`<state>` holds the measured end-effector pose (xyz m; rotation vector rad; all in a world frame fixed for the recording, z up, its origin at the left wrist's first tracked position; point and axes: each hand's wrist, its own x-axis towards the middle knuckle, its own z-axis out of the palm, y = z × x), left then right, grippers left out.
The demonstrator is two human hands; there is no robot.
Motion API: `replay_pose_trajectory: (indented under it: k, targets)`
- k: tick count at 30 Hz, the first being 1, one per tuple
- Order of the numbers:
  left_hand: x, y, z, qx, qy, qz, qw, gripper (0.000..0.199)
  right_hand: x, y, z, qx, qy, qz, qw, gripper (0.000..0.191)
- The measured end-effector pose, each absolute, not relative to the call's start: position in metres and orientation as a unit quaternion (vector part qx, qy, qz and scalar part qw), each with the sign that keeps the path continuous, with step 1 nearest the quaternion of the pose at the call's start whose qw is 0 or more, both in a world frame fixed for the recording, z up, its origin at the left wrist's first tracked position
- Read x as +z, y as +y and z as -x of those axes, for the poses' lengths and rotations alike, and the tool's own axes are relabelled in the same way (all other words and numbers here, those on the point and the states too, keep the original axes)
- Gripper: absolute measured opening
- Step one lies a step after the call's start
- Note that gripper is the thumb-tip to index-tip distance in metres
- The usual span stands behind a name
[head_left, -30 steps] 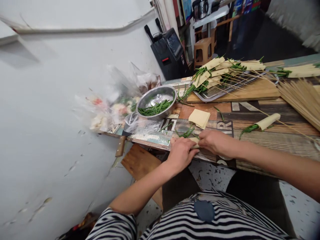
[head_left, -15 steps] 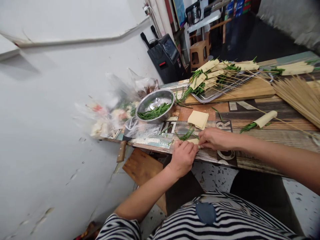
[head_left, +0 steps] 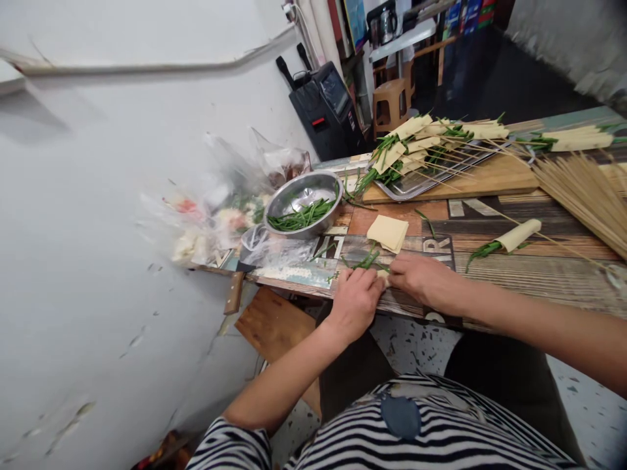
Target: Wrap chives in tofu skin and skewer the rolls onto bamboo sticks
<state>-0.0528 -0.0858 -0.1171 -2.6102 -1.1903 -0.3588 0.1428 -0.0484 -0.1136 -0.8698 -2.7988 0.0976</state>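
Note:
At the table's near edge, my left hand (head_left: 353, 301) and my right hand (head_left: 425, 282) meet with bent fingers. Both are closed on a pale yellow tofu sheet (head_left: 383, 277), which shows only as a small patch between the fingertips. Green chives (head_left: 365, 260) stick out just beyond it. Behind my hands lies a short stack of square tofu sheets (head_left: 386, 233). To the right rests a tofu roll (head_left: 518, 236) with chives poking from its left end and a skewer by it.
A steel bowl (head_left: 316, 228) of chives stands left, beside plastic bags (head_left: 230, 215). A knife handle (head_left: 234, 292) overhangs the near edge. At the back, a metal tray (head_left: 416, 193) on a wooden board bears skewered rolls. Loose skewers (head_left: 582, 196) lie at right.
Both hands have drawn closer over the tofu sheet, so less of it shows. My right hand has shifted slightly toward me. The camera view has tilted a little.

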Motion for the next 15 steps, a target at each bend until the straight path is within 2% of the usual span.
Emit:
replay_pose_trajectory:
  k: [3, 7, 12, 15]
  targets:
    - [-0.122, -0.086, 0.054, -0.152, -0.39, 0.899, 0.128, 0.022, -0.103, -0.033, -0.139, 0.087, -0.95, 0.294, 0.064, 0.033]
    - [-0.118, -0.079, 0.052, -0.134, -0.373, 0.914, 0.087, 0.024, -0.092, -0.027, -0.14, 0.14, -0.949, 0.281, 0.036, 0.027]
    - [-0.1, -0.062, 0.052, -0.085, -0.379, 0.921, -0.01, 0.029, -0.101, -0.048, -0.146, 0.003, -0.953, 0.279, 0.115, 0.031]
    - [-0.097, -0.059, 0.051, -0.084, -0.385, 0.919, -0.013, 0.027, -0.105, -0.049, -0.145, -0.008, -0.958, 0.264, 0.106, 0.029]
